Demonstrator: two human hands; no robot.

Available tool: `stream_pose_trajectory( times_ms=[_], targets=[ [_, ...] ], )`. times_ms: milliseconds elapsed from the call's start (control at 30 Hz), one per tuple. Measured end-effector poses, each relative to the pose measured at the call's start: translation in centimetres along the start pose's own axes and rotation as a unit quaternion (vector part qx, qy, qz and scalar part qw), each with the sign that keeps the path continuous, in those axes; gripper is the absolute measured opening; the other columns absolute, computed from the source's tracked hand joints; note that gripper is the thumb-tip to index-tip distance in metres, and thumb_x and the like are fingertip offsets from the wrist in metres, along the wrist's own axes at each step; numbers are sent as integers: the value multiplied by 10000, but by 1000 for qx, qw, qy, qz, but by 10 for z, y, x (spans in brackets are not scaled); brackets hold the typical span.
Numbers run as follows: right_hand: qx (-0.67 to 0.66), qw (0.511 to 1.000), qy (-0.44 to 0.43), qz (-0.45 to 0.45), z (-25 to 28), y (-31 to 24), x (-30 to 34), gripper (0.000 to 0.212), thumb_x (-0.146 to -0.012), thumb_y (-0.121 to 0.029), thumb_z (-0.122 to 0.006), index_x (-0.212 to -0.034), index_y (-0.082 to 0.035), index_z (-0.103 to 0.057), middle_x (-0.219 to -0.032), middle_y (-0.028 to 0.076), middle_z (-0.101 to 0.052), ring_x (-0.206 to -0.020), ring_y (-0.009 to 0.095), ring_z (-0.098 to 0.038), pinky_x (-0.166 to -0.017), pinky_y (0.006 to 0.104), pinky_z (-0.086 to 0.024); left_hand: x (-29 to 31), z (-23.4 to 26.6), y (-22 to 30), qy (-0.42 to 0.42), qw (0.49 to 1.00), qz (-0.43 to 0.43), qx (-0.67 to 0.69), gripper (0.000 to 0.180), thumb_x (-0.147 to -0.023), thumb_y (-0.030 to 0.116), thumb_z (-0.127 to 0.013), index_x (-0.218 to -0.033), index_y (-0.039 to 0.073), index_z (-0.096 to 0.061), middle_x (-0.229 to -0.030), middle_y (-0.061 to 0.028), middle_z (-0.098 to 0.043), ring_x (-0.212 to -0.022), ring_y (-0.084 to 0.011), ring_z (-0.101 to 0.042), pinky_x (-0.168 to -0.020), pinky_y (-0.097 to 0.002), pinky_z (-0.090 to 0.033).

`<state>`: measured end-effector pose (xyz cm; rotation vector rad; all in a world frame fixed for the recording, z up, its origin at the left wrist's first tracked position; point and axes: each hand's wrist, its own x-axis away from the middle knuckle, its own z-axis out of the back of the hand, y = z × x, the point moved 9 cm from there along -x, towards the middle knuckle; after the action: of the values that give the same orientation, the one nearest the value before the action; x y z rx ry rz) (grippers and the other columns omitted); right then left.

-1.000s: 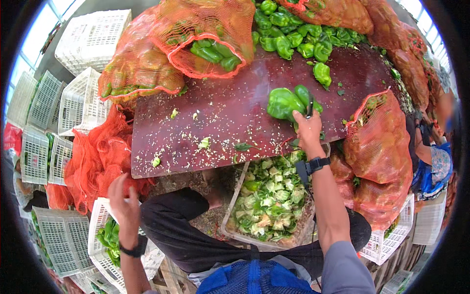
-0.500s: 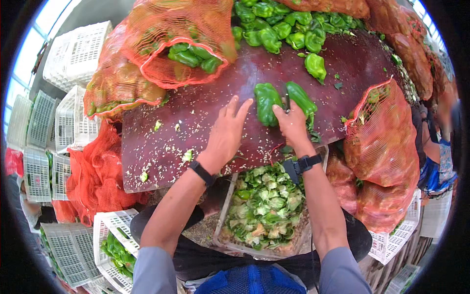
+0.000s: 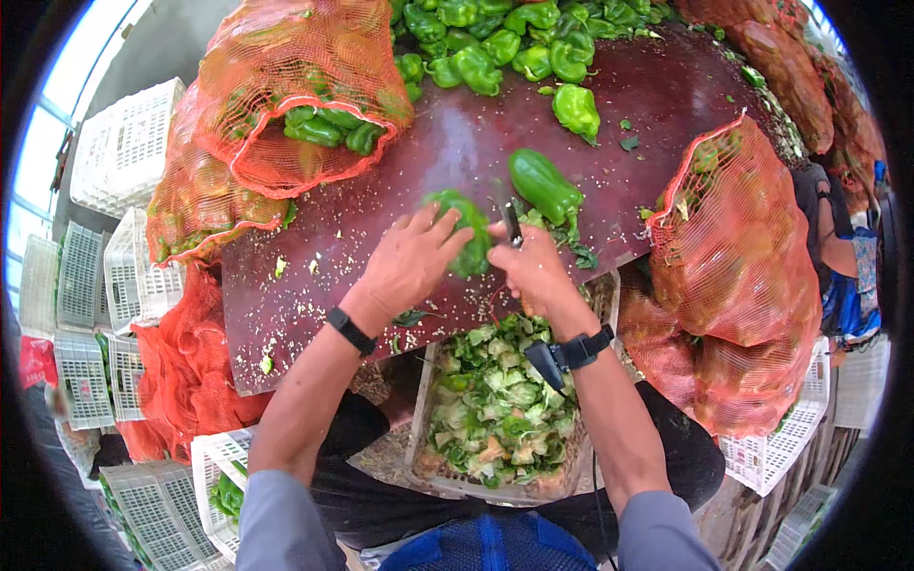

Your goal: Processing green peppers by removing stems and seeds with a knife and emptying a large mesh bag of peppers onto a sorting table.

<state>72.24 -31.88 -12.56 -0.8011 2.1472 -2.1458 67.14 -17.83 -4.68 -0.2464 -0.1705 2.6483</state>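
Note:
My left hand [image 3: 411, 259] grips a green bell pepper [image 3: 466, 231] just above the near edge of a dark red table [image 3: 381, 190]. My right hand [image 3: 531, 266] holds a small knife [image 3: 511, 219] with its blade against that pepper. A second green pepper [image 3: 545, 184] lies on the table just beyond my right hand. Below the table edge, between my forearms, a crate [image 3: 495, 404] holds several cut pepper scraps.
A pile of green peppers [image 3: 495, 38] lies at the table's far side. Orange net sacks [image 3: 286, 95] of peppers rest at left and right [image 3: 743, 266]. White plastic crates [image 3: 124, 143] are stacked at left. Another person [image 3: 843, 257] is at the right edge.
My left hand came up from low at my side to the table and took hold of a pepper. Both hands drew it toward the near edge, with the knife now against it.

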Motion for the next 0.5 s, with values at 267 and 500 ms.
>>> stream_pose_trajectory(
  times_ms=[267, 500],
  targets=[
    [-191, 979, -6, -71, 9, 38, 30, 519, -897, -64, -690, -1381, 35, -529, -894, 60, -671, -581, 106, -555, -479, 268, -475, 32, 18, -9, 33, 982, 136, 125, 564, -848, 247, -811, -1354, 87, -620, -1275, -143, -664, -1179, -359, -636, -907, -455, -593],
    [-113, 992, -47, 10, -3, 12, 83, 415, -999, -84, -633, -1397, -2, -549, -874, 75, -672, -656, 102, -605, -528, 276, -532, 81, -1, -73, 147, 879, 337, 304, 507, -846, 204, -838, -1291, 21, -678, -1086, -184, -724, -971, -351, -729, -867, -430, -582]
  ],
)
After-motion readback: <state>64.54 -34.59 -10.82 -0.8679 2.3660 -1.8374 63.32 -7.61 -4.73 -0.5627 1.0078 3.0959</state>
